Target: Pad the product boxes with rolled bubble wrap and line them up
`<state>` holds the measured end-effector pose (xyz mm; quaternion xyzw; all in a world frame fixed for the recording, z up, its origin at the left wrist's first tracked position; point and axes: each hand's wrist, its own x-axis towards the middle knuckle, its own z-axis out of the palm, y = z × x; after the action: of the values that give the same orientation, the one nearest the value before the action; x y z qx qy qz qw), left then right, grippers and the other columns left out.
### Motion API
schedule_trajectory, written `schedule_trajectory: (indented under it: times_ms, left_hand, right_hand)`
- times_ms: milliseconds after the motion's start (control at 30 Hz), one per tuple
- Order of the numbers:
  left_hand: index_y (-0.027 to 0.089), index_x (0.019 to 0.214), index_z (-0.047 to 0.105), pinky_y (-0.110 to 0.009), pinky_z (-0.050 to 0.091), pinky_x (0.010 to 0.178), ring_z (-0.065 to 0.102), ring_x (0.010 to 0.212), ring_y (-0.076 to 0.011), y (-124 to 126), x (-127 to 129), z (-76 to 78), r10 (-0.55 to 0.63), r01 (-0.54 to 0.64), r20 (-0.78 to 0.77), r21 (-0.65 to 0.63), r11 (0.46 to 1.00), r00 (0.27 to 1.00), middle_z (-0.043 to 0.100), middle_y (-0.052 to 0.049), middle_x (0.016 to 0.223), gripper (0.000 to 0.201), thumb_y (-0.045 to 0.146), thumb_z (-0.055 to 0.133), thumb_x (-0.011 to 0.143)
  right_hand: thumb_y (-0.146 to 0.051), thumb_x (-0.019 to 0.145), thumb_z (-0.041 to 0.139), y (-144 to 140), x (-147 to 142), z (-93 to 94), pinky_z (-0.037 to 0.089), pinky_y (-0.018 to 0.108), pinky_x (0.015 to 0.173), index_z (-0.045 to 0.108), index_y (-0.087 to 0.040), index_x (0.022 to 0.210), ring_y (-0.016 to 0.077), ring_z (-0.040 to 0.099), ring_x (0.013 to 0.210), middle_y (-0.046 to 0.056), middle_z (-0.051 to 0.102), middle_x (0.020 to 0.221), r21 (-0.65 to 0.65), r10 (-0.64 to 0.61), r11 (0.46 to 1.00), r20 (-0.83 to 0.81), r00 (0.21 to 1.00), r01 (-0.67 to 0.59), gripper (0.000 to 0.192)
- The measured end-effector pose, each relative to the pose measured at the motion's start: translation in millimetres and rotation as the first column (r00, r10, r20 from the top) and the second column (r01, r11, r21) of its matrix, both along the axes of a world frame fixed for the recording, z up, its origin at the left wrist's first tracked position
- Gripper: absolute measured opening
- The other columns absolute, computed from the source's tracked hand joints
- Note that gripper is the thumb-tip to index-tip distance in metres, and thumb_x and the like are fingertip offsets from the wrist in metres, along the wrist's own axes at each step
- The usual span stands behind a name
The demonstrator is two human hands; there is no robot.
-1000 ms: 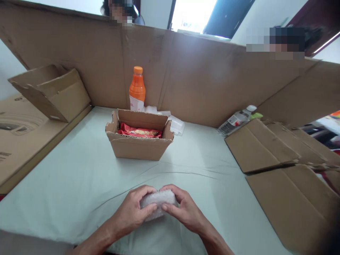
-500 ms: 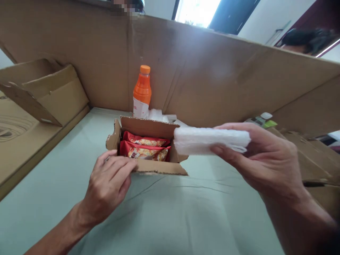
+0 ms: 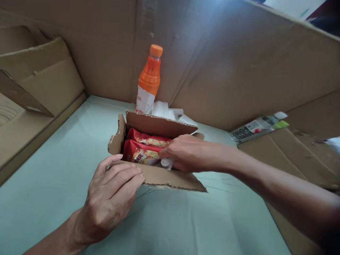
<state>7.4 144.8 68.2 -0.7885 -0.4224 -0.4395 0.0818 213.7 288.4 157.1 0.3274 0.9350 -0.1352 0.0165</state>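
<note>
A small open cardboard box (image 3: 170, 177) stands on the pale green surface, with red snack packets (image 3: 143, 151) lying side by side inside. My left hand (image 3: 113, 191) grips its front left corner, fingers over the front flap and thumb near the left flap. My right hand (image 3: 188, 152) reaches down into the right end of the box, beside the packets. A bit of white bubble wrap (image 3: 166, 163) shows below its fingers; the rest of the wrap is hidden by the hand and the front flap.
Behind the box stands an orange drink bottle (image 3: 150, 76), with white wrap rolls (image 3: 162, 109) beside it. A clear bottle (image 3: 255, 125) lies at the right by a cardboard box (image 3: 276, 152). A tall cardboard wall (image 3: 106, 53) closes off the back; another carton (image 3: 50, 78) is at left.
My right hand has moved left and down, carrying the folded bubble wrap into the box. My left hand stays on the box's front left corner. The view has tilted downward.
</note>
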Motion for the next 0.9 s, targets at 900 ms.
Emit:
schedule_trajectory:
  times_ms: [900]
  left_hand:
    - [0.032,0.155,0.035,-0.05,0.043,0.116,0.049,0.141,-0.028,-7.8,-21.9,-50.3,0.364,-0.075,0.551,-0.477,0.876,0.751,0.044,-0.011,0.158,0.075,0.029,0.068,0.089]
  right_hand:
    - [-0.039,0.09,0.066,-78.5,128.2,-42.9,0.057,0.034,0.073,0.073,-0.025,0.103,0.0201,0.07,0.078,0.005,0.076,0.095,-0.075,-0.479,0.831,-0.602,0.639,0.552,0.021]
